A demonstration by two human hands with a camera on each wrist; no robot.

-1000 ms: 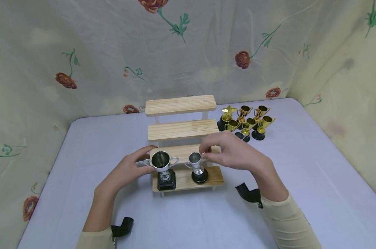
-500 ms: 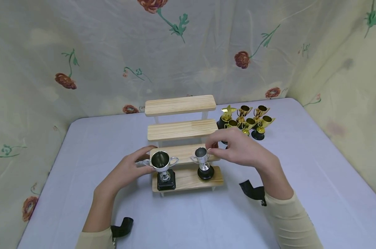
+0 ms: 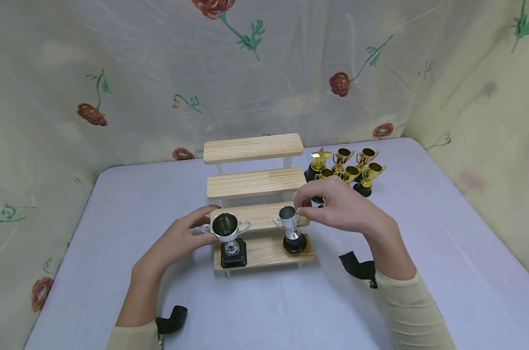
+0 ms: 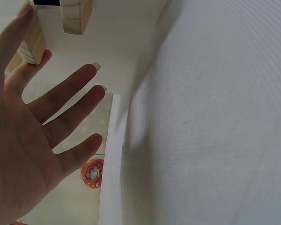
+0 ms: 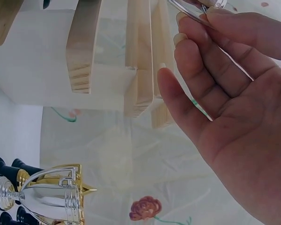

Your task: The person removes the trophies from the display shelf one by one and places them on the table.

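Observation:
A small silver trophy cup [image 3: 289, 218] with a round black base stands at the right part of the lowest tier of a wooden stepped display stand [image 3: 264, 255]. My right hand [image 3: 339, 204] pinches its right handle between thumb and fingertips; the right wrist view shows that handle [image 5: 189, 11] at the top. A larger silver trophy cup [image 3: 226, 227] on a square black base stands upright at the tier's left. Beside it, my left hand [image 3: 183, 236] is at the stand's left end. Its fingers [image 4: 68, 91] are spread and fairly straight, with the index fingertip against a tier's end.
Several gold trophies [image 3: 366, 176] stand right of the stand, partly hidden by the right hand. One is topped by a star [image 3: 320, 156]. A pale cloth [image 3: 115, 218] covers the table, and a flowered curtain [image 3: 264, 73] hangs behind.
My right hand has shifted the small silver trophy to the right along the lowest tier, away from the larger cup. The left hand has stayed in place.

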